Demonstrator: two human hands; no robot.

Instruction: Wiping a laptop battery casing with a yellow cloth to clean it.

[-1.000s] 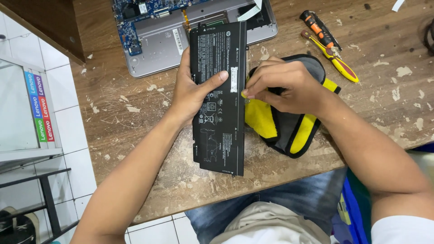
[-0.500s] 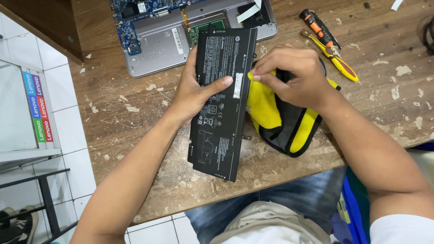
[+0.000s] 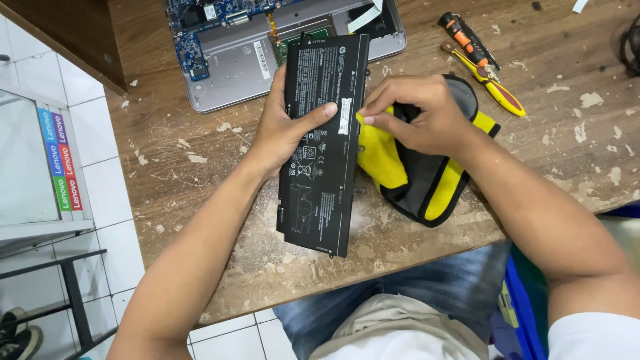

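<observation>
— Battery point(image 3: 320, 143) first: where does it sit?

— Long, flat black slab, held up over the worn wooden tabletop point(image 3: 567, 133), its far end over the open laptop point(image 3: 227, 63) with the blue circuit board showing.

— How would it handle?

— I judge it stiff and fairly light, but not something to bend or squeeze; the flat faces look smooth, so the long edges are the safest place to take hold.

— And the hands?

— Left hand point(image 3: 283, 130) wraps the left edge, thumb pressed across the labelled face, fingers behind. Right hand point(image 3: 417, 113) is closed down, fingertips pinching at the right edge, beside a small white label.

— What lies around?

— Yellow and black pouch point(image 3: 413, 180) under the right hand, two screwdrivers point(image 3: 480, 63) farther off on the tabletop.
</observation>
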